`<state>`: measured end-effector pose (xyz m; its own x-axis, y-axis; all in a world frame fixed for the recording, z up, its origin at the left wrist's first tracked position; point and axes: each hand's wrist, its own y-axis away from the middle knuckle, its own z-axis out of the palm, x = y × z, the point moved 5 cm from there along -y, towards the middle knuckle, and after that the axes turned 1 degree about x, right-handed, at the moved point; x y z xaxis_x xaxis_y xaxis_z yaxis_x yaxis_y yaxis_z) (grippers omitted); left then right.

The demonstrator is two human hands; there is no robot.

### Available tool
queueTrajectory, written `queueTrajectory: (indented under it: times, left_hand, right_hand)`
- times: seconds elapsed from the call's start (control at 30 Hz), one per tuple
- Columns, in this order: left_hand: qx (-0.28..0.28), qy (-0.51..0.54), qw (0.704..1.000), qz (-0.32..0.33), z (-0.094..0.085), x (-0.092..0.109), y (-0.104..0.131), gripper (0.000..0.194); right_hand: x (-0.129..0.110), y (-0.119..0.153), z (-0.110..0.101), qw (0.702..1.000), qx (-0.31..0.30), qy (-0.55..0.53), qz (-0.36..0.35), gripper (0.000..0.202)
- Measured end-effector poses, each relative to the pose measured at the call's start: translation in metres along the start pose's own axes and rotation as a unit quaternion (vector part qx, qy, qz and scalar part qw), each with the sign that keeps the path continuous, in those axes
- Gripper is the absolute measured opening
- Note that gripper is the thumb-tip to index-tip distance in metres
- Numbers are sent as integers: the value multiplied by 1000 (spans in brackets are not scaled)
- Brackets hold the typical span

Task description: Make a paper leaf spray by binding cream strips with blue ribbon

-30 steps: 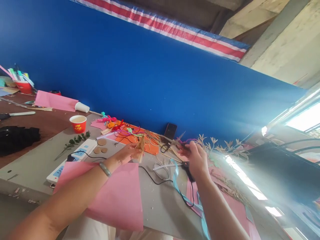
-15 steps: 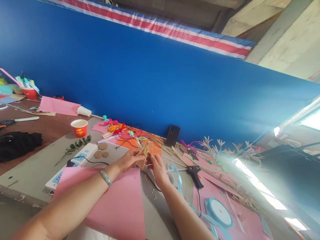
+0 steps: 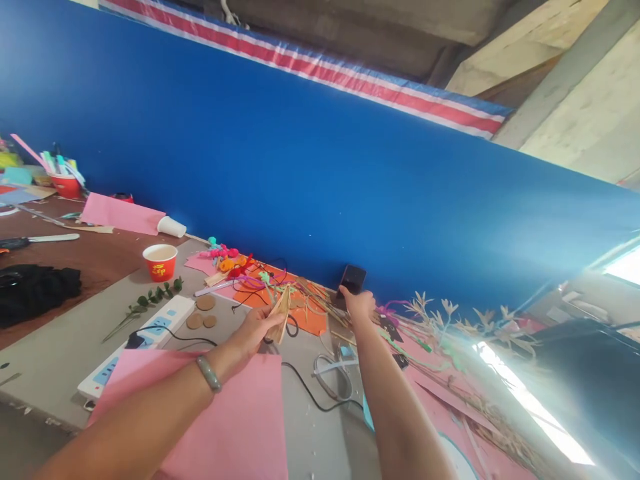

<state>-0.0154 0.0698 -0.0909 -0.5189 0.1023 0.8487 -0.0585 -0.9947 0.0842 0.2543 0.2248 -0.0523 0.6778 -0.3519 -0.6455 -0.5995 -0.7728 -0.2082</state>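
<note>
At the far left, around nine o'clock, one red pen cup [image 3: 65,185] stuffed with markers stands on the brown table [image 3: 95,257], with one black cloth bundle [image 3: 35,285] below it at about eight. One pink paper sheet [image 3: 121,213] lies toward ten o'clock beside one white cup [image 3: 171,227] tipped on its side. One red paper cup [image 3: 160,261] stands upright just to the right, and one green leafy sprig [image 3: 150,297] lies beneath it. One white power strip [image 3: 145,335] runs diagonally with one black plug in it; three brown round discs [image 3: 204,303] sit close together by its upper end.

Nearer the middle, at six o'clock, a second, larger pink sheet [image 3: 235,413] lies under the left forearm. The left hand [image 3: 255,328] is closed around a tan straw bundle [image 3: 281,319], pinched between thumb and fingers and held tilted just above the grey tabletop [image 3: 60,353]. Behind it, one orange sheet [image 3: 295,303] carries a tangle of coloured pipe cleaners [image 3: 223,252] and dry stalks.

Right of centre, the right hand [image 3: 359,303] is stretched out toward one o'clock, touching one black phone [image 3: 352,280] that leans against the blue wall [image 3: 300,167]; whether the fingers are gripping it or only resting on it cannot be told. One black cable [image 3: 305,387] loops beneath that arm. Pale dried sprigs [image 3: 450,313] spread toward three o'clock.
</note>
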Motion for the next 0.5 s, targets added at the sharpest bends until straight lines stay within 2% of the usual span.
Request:
queueTrajectory:
  times: [0.17, 0.3, 0.4, 0.5]
  left_hand:
    - [7, 7, 1000, -16, 2, 4, 4, 33]
    - [5, 1, 1000, -13, 2, 6, 5, 32]
    - [5, 6, 1000, -14, -2, 1, 1, 31]
    - [-1, 8, 1000, -10, -7, -6, -4, 30]
  right_hand:
    - [2, -11, 24, 998, 1, 41, 52, 88]
    - [9, -18, 32, 996, 16, 48, 72, 91]
    - [15, -25, 36, 997, 12, 43, 71, 95]
    - [20, -30, 40, 999, -6, 33, 39, 94]
